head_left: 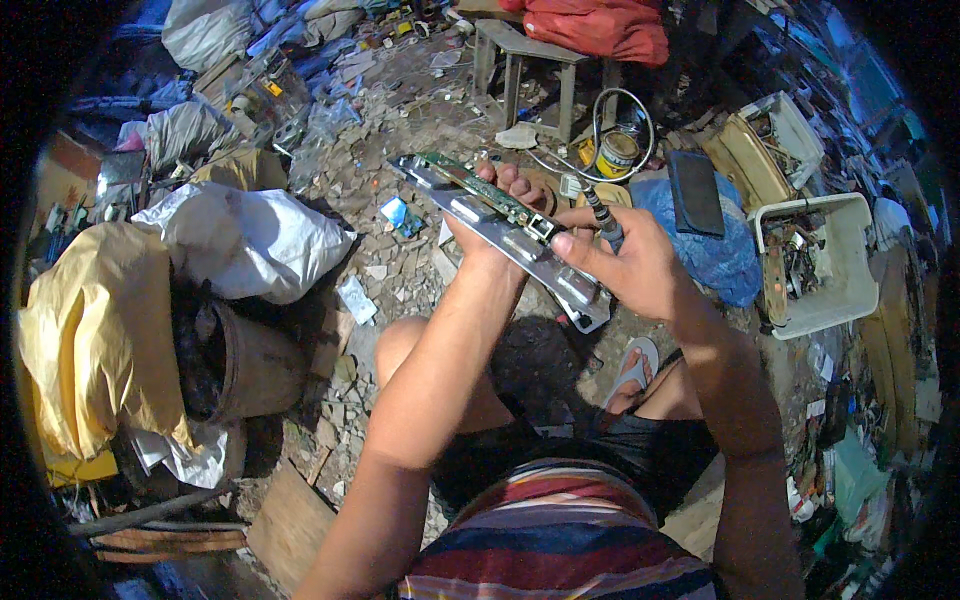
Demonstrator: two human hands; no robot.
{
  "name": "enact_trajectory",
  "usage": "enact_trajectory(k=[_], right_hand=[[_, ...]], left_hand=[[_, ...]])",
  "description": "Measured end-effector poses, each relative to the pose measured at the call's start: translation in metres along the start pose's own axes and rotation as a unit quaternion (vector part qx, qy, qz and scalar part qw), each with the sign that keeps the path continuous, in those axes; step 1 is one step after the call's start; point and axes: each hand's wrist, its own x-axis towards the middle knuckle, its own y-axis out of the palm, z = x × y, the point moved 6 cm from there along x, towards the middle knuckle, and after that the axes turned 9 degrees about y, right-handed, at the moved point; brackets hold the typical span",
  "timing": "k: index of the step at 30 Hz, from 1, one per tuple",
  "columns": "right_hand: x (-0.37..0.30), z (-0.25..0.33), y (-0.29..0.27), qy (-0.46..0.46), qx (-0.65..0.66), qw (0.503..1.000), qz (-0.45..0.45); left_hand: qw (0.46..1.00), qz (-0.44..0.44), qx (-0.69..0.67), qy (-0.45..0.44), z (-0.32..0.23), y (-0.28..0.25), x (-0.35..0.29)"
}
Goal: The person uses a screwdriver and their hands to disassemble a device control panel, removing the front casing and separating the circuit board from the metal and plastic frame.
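A long flat metal panel is held up at a slant in front of me, with silvery raised parts along its face. A narrow green circuit board runs along its upper edge, with metal connectors near the right end. My left hand grips the panel from below, its fingertips curled over the far side. At the right end, my right thumb presses near the connectors. The same right hand has a dark, ribbed hand tool between thumb and fingers; the tool's exact kind is unclear.
A wooden stool bearing a red sack stands ahead. Nearby are a yellow-labelled can and a looped hose. To the right is a white bin of scraps. A bucket and sacks stand left, above rubble-strewn ground.
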Motion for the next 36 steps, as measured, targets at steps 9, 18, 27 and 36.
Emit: enact_trajectory(k=[9, 18, 27, 36], right_hand=[[0.011, -0.005, -0.006, -0.006, 0.088, 0.996, 0.012], [-0.021, 0.000, -0.016, -0.023, 0.072, 0.997, -0.018], [-0.034, 0.015, -0.003, -0.270, -0.054, 0.943, -0.185], [-0.059, 0.024, 0.020, -0.335, -0.170, 0.912, -0.162]], left_hand=[[0.997, -0.003, -0.059, -0.059, 0.007, -0.004, 0.006], [0.980, 0.029, -0.103, -0.167, 0.003, -0.008, 0.015], [0.970, 0.089, -0.161, -0.162, 0.019, 0.030, -0.001], [0.845, 0.278, -0.251, -0.381, 0.017, 0.072, -0.027]])
